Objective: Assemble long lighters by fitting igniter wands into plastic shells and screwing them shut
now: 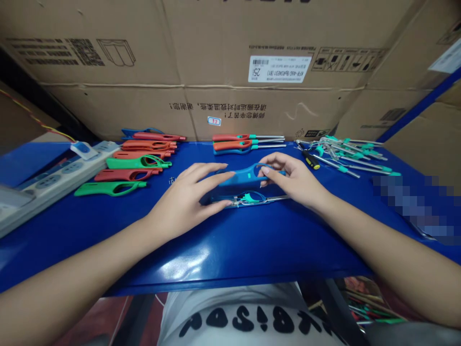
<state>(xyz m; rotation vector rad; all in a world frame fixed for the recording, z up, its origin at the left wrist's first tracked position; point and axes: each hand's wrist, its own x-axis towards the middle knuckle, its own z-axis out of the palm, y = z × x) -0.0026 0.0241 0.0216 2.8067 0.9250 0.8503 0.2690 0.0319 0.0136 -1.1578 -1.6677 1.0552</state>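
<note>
A blue lighter shell half [243, 177] is pinched near its right, nozzle end between the thumb and fingers of my right hand [288, 177]. My left hand [192, 194] is spread over the shell's left end, fingers apart, with fingertips at its upper edge; whether they press on it I cannot tell. Just below lies the other blue half [248, 199], on the table, with a teal trigger, wiring and a metal tube inside. My left thumb tip is at this lower half's left part.
Red, orange and green lighter shells [118, 190] lie at left beside a white power strip [48, 180]. Assembled lighters [234, 145] lie at the back. Metal tubes with teal parts [345, 151] and a screwdriver [310, 158] are at right. A cardboard wall [144, 105] stands behind the blue table [230, 254].
</note>
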